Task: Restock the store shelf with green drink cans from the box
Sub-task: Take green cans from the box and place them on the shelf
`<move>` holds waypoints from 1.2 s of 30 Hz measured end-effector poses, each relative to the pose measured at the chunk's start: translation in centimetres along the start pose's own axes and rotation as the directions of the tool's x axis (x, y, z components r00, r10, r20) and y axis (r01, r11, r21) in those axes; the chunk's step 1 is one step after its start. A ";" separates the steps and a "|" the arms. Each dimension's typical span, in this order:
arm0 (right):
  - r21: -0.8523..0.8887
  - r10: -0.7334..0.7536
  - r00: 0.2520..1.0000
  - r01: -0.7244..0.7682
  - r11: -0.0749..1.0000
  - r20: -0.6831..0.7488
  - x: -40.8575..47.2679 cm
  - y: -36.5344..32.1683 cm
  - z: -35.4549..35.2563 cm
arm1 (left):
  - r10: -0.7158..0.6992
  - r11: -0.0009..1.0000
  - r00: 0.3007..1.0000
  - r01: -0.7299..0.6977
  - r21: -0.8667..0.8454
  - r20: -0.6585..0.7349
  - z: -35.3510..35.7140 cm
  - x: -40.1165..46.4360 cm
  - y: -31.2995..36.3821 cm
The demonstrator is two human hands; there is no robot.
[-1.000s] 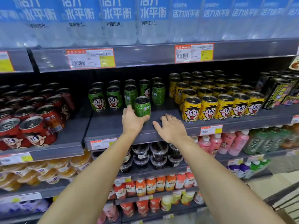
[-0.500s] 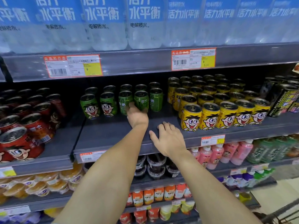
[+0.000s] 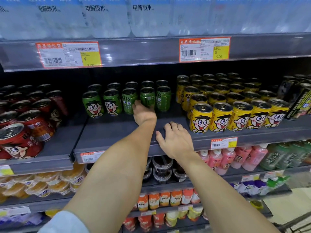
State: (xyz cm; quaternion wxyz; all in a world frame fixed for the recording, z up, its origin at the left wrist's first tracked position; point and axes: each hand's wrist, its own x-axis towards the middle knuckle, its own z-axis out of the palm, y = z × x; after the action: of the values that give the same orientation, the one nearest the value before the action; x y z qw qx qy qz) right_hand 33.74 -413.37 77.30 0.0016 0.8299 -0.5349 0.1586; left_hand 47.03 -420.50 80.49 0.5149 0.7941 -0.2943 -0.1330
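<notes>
One green can point(image 3: 147, 99) pushed back into its row since earlier, left hand point(image 3: 144, 113) gripping it, fingers hidden, right hand point(image 3: 175, 140) flat, relaxed on shelf edge point(image 3: 117, 149) at centre frame.

Shelf point(image 3: 117, 132): a can point(image 3: 147, 98) stands in the front row, second from right, left hand point(image 3: 143, 113) before it. Right hand point(image 3: 176, 138) rests on shelf edge, nearer the viewer.

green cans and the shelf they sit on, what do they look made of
Green cans: likely thin metal with a glossy printed wrap, judging by the silvery pull-tab lids and ribbed sides. Shelf: looks like grey painted metal with a matte finish and a thin flat deck; its front strip looks like clear plastic.
</notes>
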 end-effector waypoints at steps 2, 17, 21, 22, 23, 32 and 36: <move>-0.014 -0.011 1.000 0.011 1.000 0.018 0.1 0.1 0.0 | -0.014 1.000 1.000 0.014 0.005 0.014 -0.3 -0.1 0.1; -0.026 0.024 0.997 -0.023 0.999 0.078 -0.1 -0.2 -0.5 | 0.379 0.639 0.785 -0.605 0.476 0.489 -10.5 -5.6 -5.6; -0.031 0.051 0.992 -0.047 0.998 0.116 -0.7 -0.8 -0.9 | 0.429 0.652 0.799 -0.597 0.467 0.421 -10.4 -7.3 -6.5; -0.028 0.054 0.991 -0.051 0.998 0.119 -0.7 -0.9 -1.0 | 0.451 0.641 0.794 -0.606 0.472 0.407 -10.5 -7.7 -6.5; -0.026 0.063 0.990 -0.060 0.998 0.129 -0.9 -1.1 -1.2 | 0.466 0.622 0.783 -0.622 0.477 0.412 -10.5 -8.0 -6.5; -0.095 0.114 0.981 -0.099 0.991 0.160 -4.2 -4.1 -1.7 | 0.137 0.579 0.738 -0.601 0.551 0.661 -11.2 -8.0 -4.6; -0.025 0.089 0.975 -0.086 0.996 0.203 -7.1 -5.3 -2.3 | 0.269 0.339 0.668 -0.740 0.581 0.694 -13.5 -10.2 -6.7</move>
State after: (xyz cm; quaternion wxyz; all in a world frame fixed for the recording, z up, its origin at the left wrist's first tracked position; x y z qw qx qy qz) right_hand 35.10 -404.38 78.50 -0.0535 0.8174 -0.5695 0.0686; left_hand 48.12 -402.38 79.37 -0.0055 0.7359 -0.6771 0.0059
